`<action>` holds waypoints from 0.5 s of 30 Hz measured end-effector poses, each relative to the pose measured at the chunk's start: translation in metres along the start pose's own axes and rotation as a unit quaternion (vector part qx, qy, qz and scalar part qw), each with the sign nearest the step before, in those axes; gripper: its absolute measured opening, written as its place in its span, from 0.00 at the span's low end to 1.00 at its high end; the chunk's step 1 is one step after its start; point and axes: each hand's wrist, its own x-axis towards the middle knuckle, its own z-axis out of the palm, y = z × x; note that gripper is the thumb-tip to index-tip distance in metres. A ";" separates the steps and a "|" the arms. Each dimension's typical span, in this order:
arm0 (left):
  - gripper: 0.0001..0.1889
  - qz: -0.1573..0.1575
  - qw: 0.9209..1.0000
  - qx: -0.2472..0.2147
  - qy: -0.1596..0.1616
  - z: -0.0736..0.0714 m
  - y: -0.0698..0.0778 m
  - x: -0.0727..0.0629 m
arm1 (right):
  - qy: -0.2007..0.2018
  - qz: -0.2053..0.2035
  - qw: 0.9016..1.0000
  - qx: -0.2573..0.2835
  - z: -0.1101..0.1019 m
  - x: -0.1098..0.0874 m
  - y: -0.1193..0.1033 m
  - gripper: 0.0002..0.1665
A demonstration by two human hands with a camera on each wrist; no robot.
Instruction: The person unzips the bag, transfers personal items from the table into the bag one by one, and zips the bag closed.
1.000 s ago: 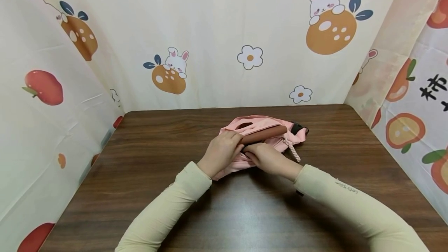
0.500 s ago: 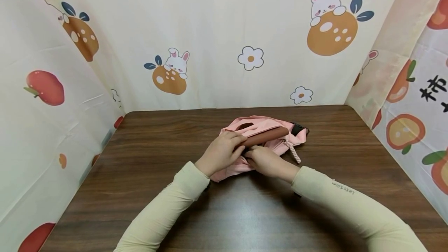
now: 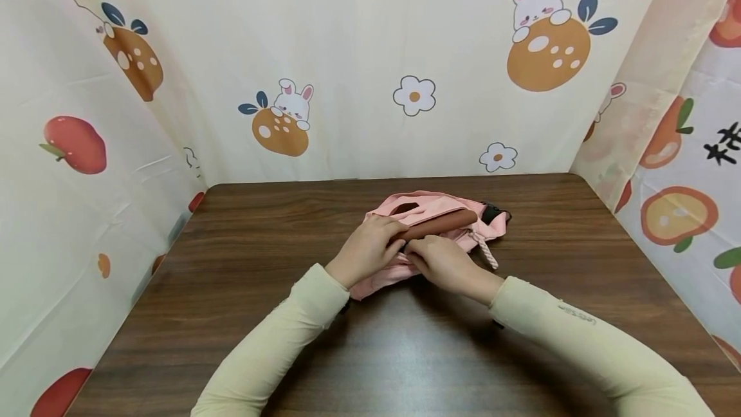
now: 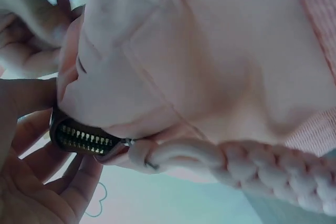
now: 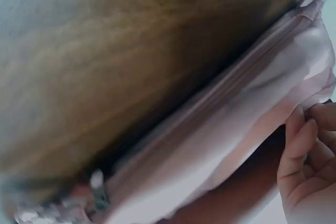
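Observation:
A pink fabric bag (image 3: 425, 199) lies on the dark wooden table. A long brown rounded object (image 3: 442, 222) sticks out of its opening; its kind is unclear. In the left wrist view, the brown object's open-looking end (image 4: 84, 137) shows rows of small light pieces. My left hand (image 3: 368, 248) grips the brown object, thumb on one side and fingers on the other. Beside it, my right hand (image 3: 447, 264) pinches the edge of the bag's fabric, as the right wrist view shows. A braided pink zip pull (image 3: 486, 252) hangs from the bag.
The bag's black buckle (image 3: 492, 212) is at its right end. A wooden table (image 3: 260, 224) surrounds the bag. Behind and at both sides hang printed curtains (image 3: 353, 37).
The right hand shifts slightly down, then back up along the bag's opening. The left hand keeps its grip with barely any movement. The brown object stays in nearly the same place.

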 end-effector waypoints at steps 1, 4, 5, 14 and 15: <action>0.11 -0.003 1.000 -0.004 -0.003 0.000 0.000 0.001 | 0.009 -0.005 1.000 -0.004 -0.001 0.000 -0.001 0.04; 0.10 -0.011 1.000 -0.018 -0.010 0.001 -0.002 0.003 | 0.032 -0.028 0.999 -0.009 -0.004 -0.001 -0.004 0.02; 0.09 -0.012 1.000 -0.023 -0.011 0.001 -0.003 0.004 | 0.038 -0.035 0.999 -0.006 -0.004 -0.001 -0.004 0.02; 0.06 -0.014 0.996 -0.071 -0.043 0.006 -0.006 0.010 | 0.054 -0.051 0.997 0.025 -0.007 -0.004 -0.006 0.06; 0.06 -0.015 0.996 -0.077 -0.051 0.005 -0.006 0.011 | 0.053 -0.048 0.997 0.029 -0.007 -0.004 -0.006 0.06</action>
